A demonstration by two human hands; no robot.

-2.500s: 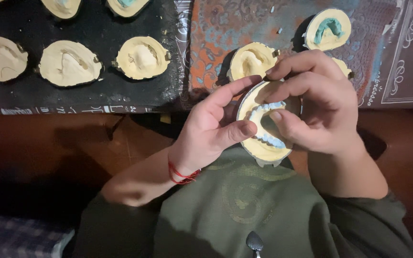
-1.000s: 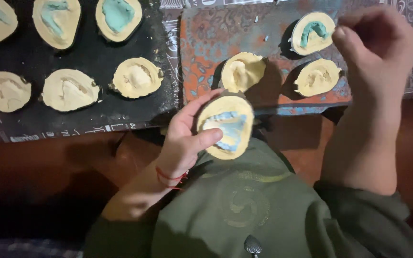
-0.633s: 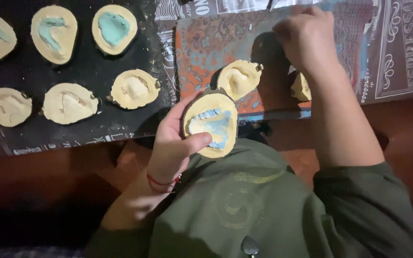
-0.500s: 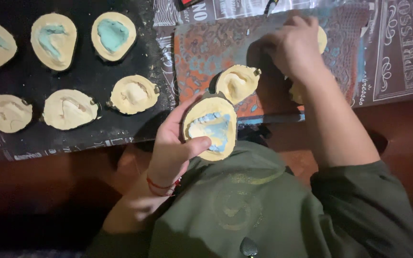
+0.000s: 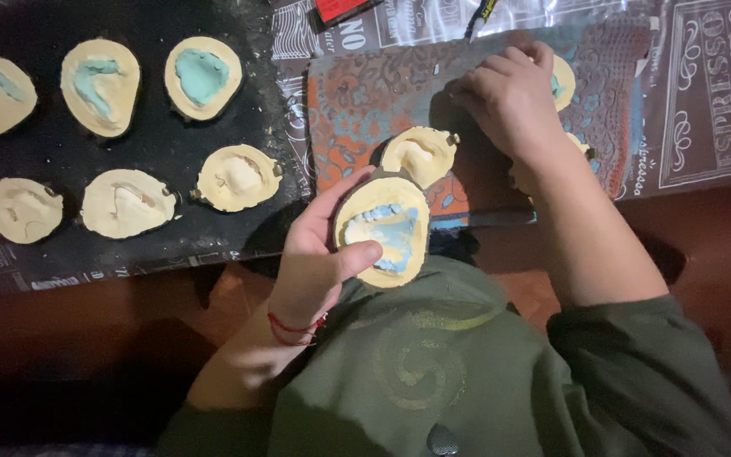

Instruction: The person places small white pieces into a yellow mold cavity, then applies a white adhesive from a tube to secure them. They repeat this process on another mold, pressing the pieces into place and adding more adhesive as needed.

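Left hand [image 5: 319,258], centre of frame: closed around a cream oval plaster mould with a pale blue tooth-row impression [image 5: 384,230], thumb pressed across its lower face, fingers curled behind the left rim. The mould is held off the table, just above the lap of the green sweatshirt [image 5: 433,372]. A red thread bracelet [image 5: 296,326] sits at the wrist.

Right hand [image 5: 509,101], upper right of centre: fingers bent down onto a patterned orange and teal mat [image 5: 365,93], over a cream mould with a blue patch [image 5: 562,82] that it mostly covers. Cannot tell whether it is pinching something small or just pressing.

Judged step: one mould steadied in the left hand while the right reaches among those on the mat. The next move likely calls for a firm left grip and a fine fingertip pick on the right.

Outward: a plain cream mould with a small peg [image 5: 420,155] lies on the mat just above the held one. Left half of frame: a black sheet [image 5: 154,127] carrying six more cream moulds, three blue-filled along the top, three plain below. Printed paper [image 5: 704,93] covers the upper right.
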